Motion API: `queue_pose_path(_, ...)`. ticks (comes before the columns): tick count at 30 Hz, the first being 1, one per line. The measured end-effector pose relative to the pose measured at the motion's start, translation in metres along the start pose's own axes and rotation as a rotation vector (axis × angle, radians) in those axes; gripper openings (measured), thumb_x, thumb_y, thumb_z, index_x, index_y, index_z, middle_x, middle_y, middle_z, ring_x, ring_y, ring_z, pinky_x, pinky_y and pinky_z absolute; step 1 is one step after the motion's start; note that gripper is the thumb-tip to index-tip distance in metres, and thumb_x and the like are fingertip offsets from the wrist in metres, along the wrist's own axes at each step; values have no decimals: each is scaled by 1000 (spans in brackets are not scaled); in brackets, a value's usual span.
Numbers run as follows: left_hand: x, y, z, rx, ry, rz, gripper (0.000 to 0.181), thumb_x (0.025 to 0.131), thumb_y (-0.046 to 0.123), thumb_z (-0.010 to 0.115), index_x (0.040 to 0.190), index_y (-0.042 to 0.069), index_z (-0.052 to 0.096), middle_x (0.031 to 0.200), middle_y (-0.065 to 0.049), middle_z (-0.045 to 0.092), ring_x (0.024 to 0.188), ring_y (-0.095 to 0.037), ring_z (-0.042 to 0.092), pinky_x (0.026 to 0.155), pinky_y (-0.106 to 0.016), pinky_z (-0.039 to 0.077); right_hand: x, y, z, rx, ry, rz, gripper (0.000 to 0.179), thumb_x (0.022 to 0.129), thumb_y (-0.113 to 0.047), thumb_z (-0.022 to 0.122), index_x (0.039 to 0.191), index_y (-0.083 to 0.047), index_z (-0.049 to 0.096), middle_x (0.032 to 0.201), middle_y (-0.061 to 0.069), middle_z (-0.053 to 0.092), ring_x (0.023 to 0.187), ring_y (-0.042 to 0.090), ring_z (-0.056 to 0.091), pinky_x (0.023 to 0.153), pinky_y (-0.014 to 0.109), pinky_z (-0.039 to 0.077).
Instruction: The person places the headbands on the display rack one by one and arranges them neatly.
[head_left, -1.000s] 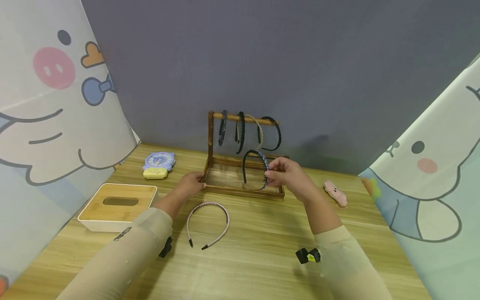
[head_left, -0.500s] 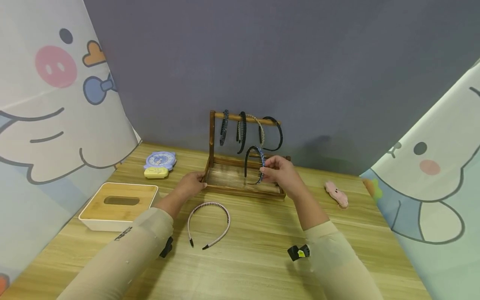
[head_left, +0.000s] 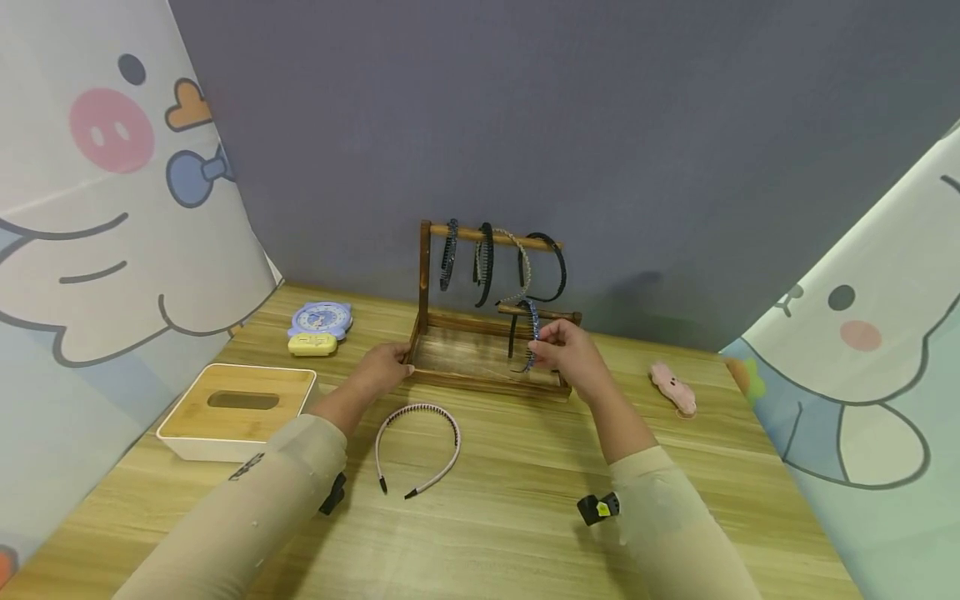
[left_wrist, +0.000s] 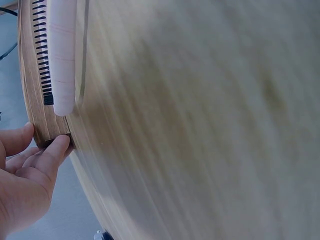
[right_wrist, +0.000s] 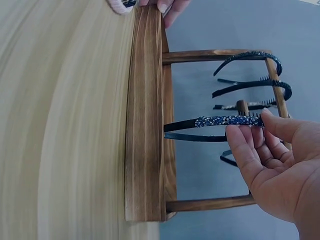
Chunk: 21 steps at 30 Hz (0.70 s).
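A wooden rack (head_left: 487, 384) with a shallow tray base and two bars stands at the back of the table. My left hand (head_left: 381, 369) grips its left end, thumb and fingers on the corner in the left wrist view. My right hand (head_left: 567, 350) pinches a headband (right_wrist: 217, 121) with blue glitter between thumb and fingers. This headband surrounds the lower bar (head_left: 551, 314), above the tray; whether it rests there I cannot tell. On the upper bar hang several headbands, including a dark one (head_left: 449, 258) at the left and a braided beige one (head_left: 527, 265).
A pale pink headband (head_left: 420, 407) lies on the table before the rack. To the left are a tissue box (head_left: 240, 421) with a wooden lid, a yellow case (head_left: 312, 345) and a blue round item (head_left: 322, 317). A pink plush-like item (head_left: 672, 387) lies at the right.
My right hand has moved the blue glitter headband left and back, then slightly right, from in front of the lower bar to around it. My left hand stays on the rack.
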<state>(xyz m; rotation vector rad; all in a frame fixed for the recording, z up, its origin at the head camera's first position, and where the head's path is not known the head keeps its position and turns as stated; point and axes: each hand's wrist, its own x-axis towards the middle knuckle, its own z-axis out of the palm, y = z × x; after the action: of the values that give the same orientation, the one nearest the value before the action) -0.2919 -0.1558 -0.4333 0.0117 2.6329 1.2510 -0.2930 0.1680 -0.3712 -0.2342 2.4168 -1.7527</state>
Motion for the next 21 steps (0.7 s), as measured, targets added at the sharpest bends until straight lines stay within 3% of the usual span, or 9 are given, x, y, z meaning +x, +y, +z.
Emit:
queue_pose_path(5,0,0,0,2,6,-3,57,101,14,53,153,4,32,153,-23,38,142,-40,35,114,-52,35,0,6,-7,6,21,-1,24,97,-14,62,110,1,48,100,12,54,95,40,65,82,40,60)
queue_pose_path(14,-1,1,-1,6,2,-10,56,102,14,53,153,4,31,153,-23,38,141,-41,35,113,-53,35,-3,18,-26,0,67,18,30,97,-17,64,115,2,48,104,14,52,93,29,65,97,54,52)
queue_pose_path(21,-1,2,0,27,8,-3,56,102,14,53,152,2,32,151,-24,40,141,-41,36,114,-53,34,-4,24,-35,6,101,22,32,96,-16,64,116,3,48,102,12,52,94,33,65,96,53,52)
